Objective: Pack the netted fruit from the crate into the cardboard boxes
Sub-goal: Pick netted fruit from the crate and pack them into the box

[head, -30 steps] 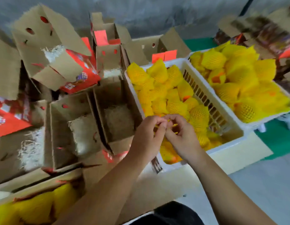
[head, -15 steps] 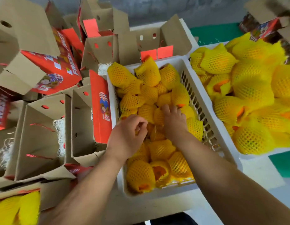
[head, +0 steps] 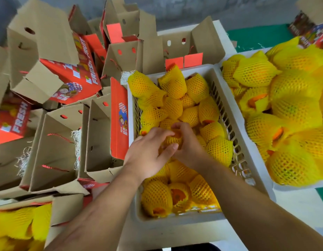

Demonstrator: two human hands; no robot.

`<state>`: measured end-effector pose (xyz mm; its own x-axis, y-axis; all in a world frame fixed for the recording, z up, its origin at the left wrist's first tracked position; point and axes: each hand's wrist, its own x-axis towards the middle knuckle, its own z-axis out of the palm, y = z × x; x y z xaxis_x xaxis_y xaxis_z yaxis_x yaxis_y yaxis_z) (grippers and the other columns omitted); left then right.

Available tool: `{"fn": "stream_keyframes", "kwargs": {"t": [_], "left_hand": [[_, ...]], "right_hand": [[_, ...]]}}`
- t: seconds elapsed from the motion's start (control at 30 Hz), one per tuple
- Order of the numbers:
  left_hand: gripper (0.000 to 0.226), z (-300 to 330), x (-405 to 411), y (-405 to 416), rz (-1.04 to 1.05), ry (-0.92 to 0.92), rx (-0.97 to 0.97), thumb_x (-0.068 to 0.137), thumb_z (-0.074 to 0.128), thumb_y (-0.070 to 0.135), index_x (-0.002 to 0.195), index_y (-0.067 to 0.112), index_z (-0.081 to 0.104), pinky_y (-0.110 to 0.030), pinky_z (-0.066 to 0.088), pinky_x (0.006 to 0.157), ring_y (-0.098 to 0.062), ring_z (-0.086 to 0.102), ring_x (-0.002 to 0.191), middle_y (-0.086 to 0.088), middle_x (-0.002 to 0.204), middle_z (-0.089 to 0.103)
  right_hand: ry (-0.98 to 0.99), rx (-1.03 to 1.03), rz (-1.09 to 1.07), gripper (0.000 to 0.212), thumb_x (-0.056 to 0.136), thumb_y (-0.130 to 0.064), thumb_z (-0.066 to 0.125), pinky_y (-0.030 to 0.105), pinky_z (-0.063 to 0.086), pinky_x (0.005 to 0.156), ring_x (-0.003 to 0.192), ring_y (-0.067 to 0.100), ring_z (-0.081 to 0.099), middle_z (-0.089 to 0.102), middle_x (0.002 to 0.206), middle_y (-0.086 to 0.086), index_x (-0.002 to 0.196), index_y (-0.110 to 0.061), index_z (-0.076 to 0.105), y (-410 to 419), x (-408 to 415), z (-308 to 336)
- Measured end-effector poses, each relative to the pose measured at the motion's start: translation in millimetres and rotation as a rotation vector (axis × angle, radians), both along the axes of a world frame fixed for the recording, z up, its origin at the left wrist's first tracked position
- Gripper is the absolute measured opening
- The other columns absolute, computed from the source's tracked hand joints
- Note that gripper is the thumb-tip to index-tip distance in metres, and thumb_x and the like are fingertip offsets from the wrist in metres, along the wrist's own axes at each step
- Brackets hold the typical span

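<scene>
A white slatted crate (head: 235,127) in the middle holds several orange fruits in yellow foam netting. Over its centre, my left hand (head: 149,151) and my right hand (head: 187,142) both grip one netted fruit (head: 172,139) from either side, fingers curled round it. Its orange top shows between my fingers. Open cardboard boxes stand to the left of the crate; the nearest one (head: 101,142) has a red side panel and shredded paper inside.
A second white crate (head: 291,124) piled with larger netted fruit sits on the right. More brown and red boxes (head: 70,69) are heaped at the back left. A box at the lower left (head: 21,225) holds netted fruit.
My hands were apart in the crate half a second ago; they have come together round one netted fruit. The view has stayed down over the crate.
</scene>
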<state>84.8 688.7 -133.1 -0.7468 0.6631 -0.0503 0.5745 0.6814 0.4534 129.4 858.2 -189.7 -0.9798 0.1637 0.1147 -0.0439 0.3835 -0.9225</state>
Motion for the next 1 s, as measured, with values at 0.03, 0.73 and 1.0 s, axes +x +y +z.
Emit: {"fn": "stream_keyframes", "kwargs": {"t": [0.03,0.73,1.0], "left_hand": [[0.045,0.3,-0.4,0.2,-0.003,-0.008,0.0,0.1,0.032,0.069,0.132,0.045,0.051,-0.039,0.043,0.096,-0.012,0.062,0.104,0.019,0.132,0.052],[0.083,-8.5,0.5,1.1,0.195,-0.006,0.138,0.064,0.073,0.08,0.13,0.04,0.041,-0.036,0.052,0.088,-0.017,0.062,0.11,0.014,0.122,0.062],[0.087,-7.5,0.6,0.6,0.221,-0.053,0.163,0.062,0.07,0.086,0.13,0.042,0.037,-0.042,0.058,0.082,-0.02,0.067,0.108,0.014,0.126,0.061]], "right_hand": [[0.002,-0.015,0.005,0.052,0.075,-0.01,0.085,0.024,0.044,0.082,0.095,0.014,0.052,0.055,0.109,0.006,0.116,-0.014,0.053,-0.5,-0.2,-1.9],[-0.253,0.362,-0.279,0.048,0.099,-0.038,0.056,0.043,0.032,0.11,0.137,0.033,0.039,0.047,0.142,0.009,0.142,-0.018,0.047,43.7,-34.2,17.8],[-0.521,0.92,-0.298,0.058,0.093,-0.035,0.051,0.05,0.026,0.113,0.132,0.04,0.031,0.031,0.143,0.015,0.144,-0.009,0.037,68.5,-51.0,3.6]]}}
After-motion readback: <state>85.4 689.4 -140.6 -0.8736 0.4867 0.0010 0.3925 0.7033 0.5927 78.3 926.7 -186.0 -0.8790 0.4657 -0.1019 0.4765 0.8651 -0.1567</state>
